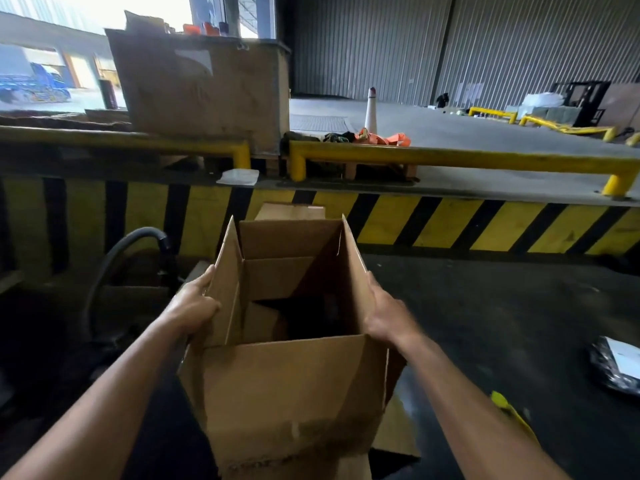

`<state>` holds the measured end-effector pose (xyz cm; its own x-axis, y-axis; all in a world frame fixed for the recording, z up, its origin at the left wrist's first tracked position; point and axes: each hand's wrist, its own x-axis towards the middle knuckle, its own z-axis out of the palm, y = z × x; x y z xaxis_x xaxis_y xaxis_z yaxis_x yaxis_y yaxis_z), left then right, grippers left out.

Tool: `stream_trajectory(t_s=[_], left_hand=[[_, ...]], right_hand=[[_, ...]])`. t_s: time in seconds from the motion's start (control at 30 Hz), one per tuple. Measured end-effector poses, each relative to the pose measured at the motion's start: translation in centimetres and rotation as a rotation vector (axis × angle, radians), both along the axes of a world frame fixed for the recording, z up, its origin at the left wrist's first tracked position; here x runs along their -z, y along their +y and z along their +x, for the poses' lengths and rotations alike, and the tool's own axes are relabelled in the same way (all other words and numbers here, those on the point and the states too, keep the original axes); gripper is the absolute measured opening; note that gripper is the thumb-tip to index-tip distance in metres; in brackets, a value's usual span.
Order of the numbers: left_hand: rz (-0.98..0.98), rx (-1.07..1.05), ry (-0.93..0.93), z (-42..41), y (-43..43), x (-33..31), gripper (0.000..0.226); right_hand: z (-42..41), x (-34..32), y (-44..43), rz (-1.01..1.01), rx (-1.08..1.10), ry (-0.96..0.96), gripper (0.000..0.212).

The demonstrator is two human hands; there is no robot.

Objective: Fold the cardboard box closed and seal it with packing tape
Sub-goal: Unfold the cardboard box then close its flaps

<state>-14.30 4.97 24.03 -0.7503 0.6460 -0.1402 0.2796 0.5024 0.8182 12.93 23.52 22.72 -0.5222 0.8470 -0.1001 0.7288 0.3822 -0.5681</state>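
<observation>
Left of the left hand [194,306], a dark hose [114,258] curves up from the floor. The left hand grips the left flap of the box [291,393], with the thumb on the inner face and the fingers behind it. The box sits open between both hands, all its flaps standing up (something dark lies at the bottom, I cannot tell what). The right hand [384,317] presses flat on the outside of the right flap, fingers spread, not closed around it. Right of this hand, well apart, a dark wrapped packet [616,368] lies on the floor. Beyond the hands runs a striped wall [450,223].
</observation>
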Motion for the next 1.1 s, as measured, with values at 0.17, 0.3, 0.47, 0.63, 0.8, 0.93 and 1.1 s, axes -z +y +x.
stream_trajectory(t_s=[0.17,0.3,0.47,0.63,0.8,0.93,1.1], left_hand=[[0.005,0.092,-0.090,0.8,0.4,2.7,0.090],[-0.051,0.096,-0.126,0.1,0.0,5.9,0.093],[-0.026,0.199,-0.120,1.3,0.6,5.6,0.093],[0.080,0.107,-0.064,2.0,1.8,5.8,0.086],[0.088,0.136,-0.086,1.3,1.5,6.4,0.084],[0.041,0.175,-0.182,-0.4,1.5,6.5,0.091],[0.047,0.290,-0.146,-0.4,1.5,6.7,0.096]], right_hand=[[0.1,1.7,-0.4,0.012,0.088,-0.045,0.091],[0.3,4.1,-1.0,-0.037,0.101,-0.069,0.085],[0.0,4.4,-0.4,-0.062,0.122,-0.027,0.072],[1.2,4.4,-1.1,0.048,0.112,-0.045,0.061],[1.3,4.4,-0.8,0.103,0.096,-0.061,0.052],[1.4,5.1,-0.7,0.464,-0.088,-0.266,0.046],[0.1,6.4,-2.6,0.880,-0.429,-0.359,0.027]])
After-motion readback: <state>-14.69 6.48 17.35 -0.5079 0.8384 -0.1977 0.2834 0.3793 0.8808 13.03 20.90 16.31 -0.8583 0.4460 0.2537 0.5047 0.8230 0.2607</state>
